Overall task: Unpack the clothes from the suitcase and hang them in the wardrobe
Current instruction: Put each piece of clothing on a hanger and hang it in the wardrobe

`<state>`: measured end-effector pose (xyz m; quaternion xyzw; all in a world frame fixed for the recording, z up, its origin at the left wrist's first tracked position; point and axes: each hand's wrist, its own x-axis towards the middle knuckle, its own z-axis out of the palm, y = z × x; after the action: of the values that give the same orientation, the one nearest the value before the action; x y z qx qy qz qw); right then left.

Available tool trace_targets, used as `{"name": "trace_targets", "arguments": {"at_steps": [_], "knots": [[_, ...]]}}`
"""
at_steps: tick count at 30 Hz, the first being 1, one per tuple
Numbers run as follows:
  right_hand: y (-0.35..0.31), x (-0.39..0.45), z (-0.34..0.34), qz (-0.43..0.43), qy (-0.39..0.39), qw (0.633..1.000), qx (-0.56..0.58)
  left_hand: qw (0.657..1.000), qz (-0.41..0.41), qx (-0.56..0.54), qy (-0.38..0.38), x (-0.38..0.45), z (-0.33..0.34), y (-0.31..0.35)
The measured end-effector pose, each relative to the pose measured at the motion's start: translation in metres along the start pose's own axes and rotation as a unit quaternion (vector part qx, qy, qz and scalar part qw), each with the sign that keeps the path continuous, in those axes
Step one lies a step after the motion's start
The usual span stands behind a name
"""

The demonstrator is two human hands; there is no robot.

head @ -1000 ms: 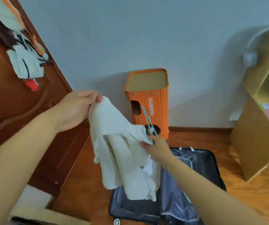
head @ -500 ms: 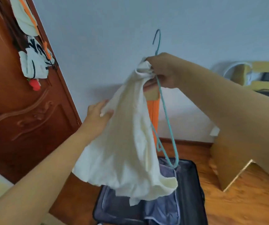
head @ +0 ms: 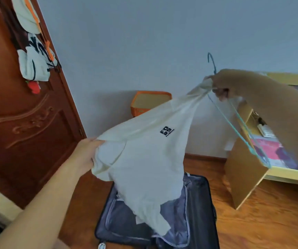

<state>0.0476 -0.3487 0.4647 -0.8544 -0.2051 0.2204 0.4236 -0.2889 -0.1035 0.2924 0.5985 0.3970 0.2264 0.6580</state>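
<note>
A cream T-shirt (head: 144,159) with a small black chest print is stretched out in the air above the open dark suitcase (head: 200,209) on the floor. My left hand (head: 85,153) grips the shirt at its left side. My right hand (head: 221,85), raised at the upper right, holds the shirt's collar together with a teal wire hanger (head: 241,126). The hanger's hook sticks up above my fist and its frame hangs down to the right, outside the shirt. The suitcase shows grey lining; what lies inside is mostly hidden by the shirt.
A brown carved door (head: 27,132) stands at the left with white garments (head: 35,63) hung on it. An orange box (head: 150,101) sits against the grey wall. A yellow wooden desk (head: 243,177) stands at the right on the wooden floor.
My right hand moved right with collar and hanger while my left hand dropped lower. The shirt, bunched before, is now spread out with its chest print showing.
</note>
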Motion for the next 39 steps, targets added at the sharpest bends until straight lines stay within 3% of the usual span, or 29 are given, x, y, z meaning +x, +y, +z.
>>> {"name": "trace_targets", "arguments": {"at_steps": [3, 5, 7, 8, 9, 11, 13, 14, 17, 20, 22, 26, 28, 29, 31, 33, 34, 37, 39], "knots": [[0.049, 0.010, -0.010, 0.054, -0.001, 0.999, -0.003, 0.996, 0.044, 0.057, -0.049, 0.003, 0.011, 0.059], [0.066, 0.005, -0.009, 0.072, 0.057, 0.994, -0.059, 0.988, 0.077, 0.108, -0.073, -0.001, 0.032, 0.088], [0.066, -0.010, 0.000, 0.041, 0.138, 0.976, -0.165, 0.963, 0.125, 0.217, -0.101, -0.004, 0.057, 0.107], [0.063, -0.020, 0.009, 0.011, 0.152, 0.972, -0.179, 0.934, 0.159, 0.299, -0.118, -0.007, 0.068, 0.113], [0.060, -0.031, 0.021, -0.030, 0.137, 0.977, -0.162, 0.895, 0.192, 0.380, -0.132, -0.010, 0.081, 0.116], [0.056, -0.060, 0.057, -0.124, 0.025, 0.989, -0.082, 0.826, 0.249, 0.483, -0.152, -0.019, 0.104, 0.116], [0.060, -0.087, 0.111, -0.180, -0.078, 0.979, -0.051, 0.796, 0.287, 0.508, -0.160, -0.029, 0.123, 0.115], [0.066, -0.089, 0.138, -0.202, -0.082, 0.976, -0.029, 0.794, 0.295, 0.509, -0.154, -0.032, 0.128, 0.113], [0.073, -0.080, 0.181, -0.175, 0.008, 0.982, 0.069, 0.777, 0.321, 0.531, -0.101, -0.037, 0.120, 0.107], [0.058, -0.080, 0.171, -0.222, 0.041, 0.974, -0.030, 0.752, 0.309, 0.573, -0.103, -0.040, 0.081, 0.085], [0.042, -0.084, 0.153, -0.241, 0.056, 0.968, -0.048, 0.782, 0.287, 0.544, -0.097, -0.042, 0.050, 0.057], [0.017, -0.083, 0.113, -0.189, 0.052, 0.980, 0.028, 0.915, 0.279, 0.289, -0.041, -0.059, 0.009, 0.016], [0.011, -0.079, 0.102, -0.164, 0.040, 0.983, 0.069, 0.925, 0.304, 0.210, -0.084, -0.071, 0.004, 0.018], [0.009, -0.078, 0.097, -0.157, 0.038, 0.983, 0.082, 0.907, 0.344, 0.219, -0.103, -0.078, 0.003, 0.022], [0.010, -0.078, 0.089, -0.151, 0.036, 0.983, 0.097, 0.821, 0.434, 0.357, -0.104, -0.084, 0.002, 0.029], [0.014, -0.081, 0.083, -0.152, 0.025, 0.985, 0.083, 0.727, 0.459, 0.509, -0.026, -0.081, 0.005, 0.036], [0.018, -0.083, 0.082, -0.155, 0.016, 0.986, 0.058, 0.705, 0.440, 0.555, 0.036, -0.075, 0.007, 0.042], [0.039, -0.088, 0.088, -0.160, 0.001, 0.984, -0.084, 0.680, 0.352, 0.623, 0.161, -0.061, 0.024, 0.060], [0.058, -0.086, 0.091, -0.157, 0.010, 0.978, -0.140, 0.697, 0.311, 0.632, 0.135, -0.053, 0.045, 0.066]]}}
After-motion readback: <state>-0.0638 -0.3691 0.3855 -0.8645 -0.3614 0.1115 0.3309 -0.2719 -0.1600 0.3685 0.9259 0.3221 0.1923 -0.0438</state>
